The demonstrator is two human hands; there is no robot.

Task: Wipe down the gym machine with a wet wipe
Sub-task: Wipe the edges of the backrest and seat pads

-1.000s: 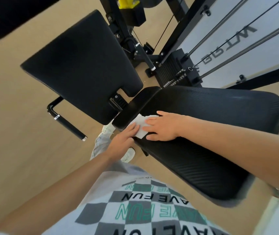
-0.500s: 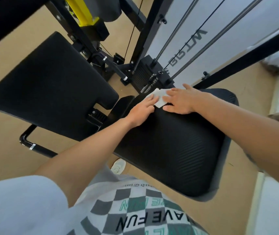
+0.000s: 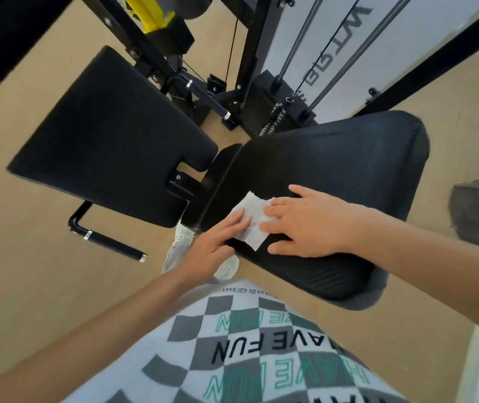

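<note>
Both hands are lying flat with straightened fingers, neither curling round anything. The left hand (image 3: 215,245) is pressing its fingertips on the near-left part of the white wet wipe (image 3: 254,228), and the right hand (image 3: 305,228) is pressing its fingers on the wipe's right side. The wipe is lying spread and slightly creased between and beneath the two sets of fingertips, on the left end of the machine's black ribbed pad (image 3: 334,164), which is extending beneath the right hand and beyond it to the right.

To the left of the left hand, a second, smoother black pad (image 3: 110,135) is tilting away, with a black handle bar (image 3: 110,241) sticking out below it. Beyond the fingertips, the weight stack (image 3: 261,112) is standing under two steel guide rods (image 3: 292,45). Below the left hand, a pale shoe (image 3: 228,267) is showing on the tan floor (image 3: 28,271), and a checkered shirt (image 3: 261,344) is filling the near edge.
</note>
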